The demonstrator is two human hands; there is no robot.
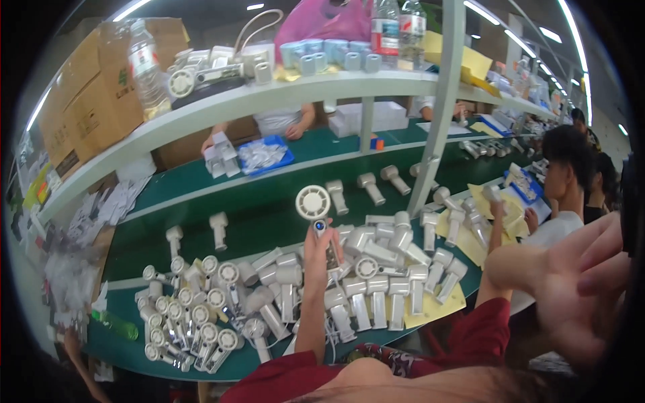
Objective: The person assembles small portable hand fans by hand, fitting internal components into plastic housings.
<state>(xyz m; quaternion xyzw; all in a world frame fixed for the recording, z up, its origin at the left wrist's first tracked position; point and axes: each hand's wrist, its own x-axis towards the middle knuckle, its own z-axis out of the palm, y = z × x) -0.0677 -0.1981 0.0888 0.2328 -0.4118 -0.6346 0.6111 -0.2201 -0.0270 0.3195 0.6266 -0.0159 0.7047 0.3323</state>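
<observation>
A: Where's the fan (pixel 314 203)?
B: Centre of the frame, upright, gripped by its handle in the left hand (pixel 320 250), thumb near a blue-lit button.
A: And the right hand (pixel 571 289)?
B: Lower right, close to the lens, fingers spread, grasping nothing.
A: How far along?
B: Hard to judge. A big pile (pixel 201 316) lies lower left, neater rows (pixel 386 282) on yellow sheets right of centre; likely many are left to handle.

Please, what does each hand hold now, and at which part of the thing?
The left hand holds a small white handheld fan upright by its handle, round head on top. The right hand, close to the camera, holds nothing visible.
</observation>
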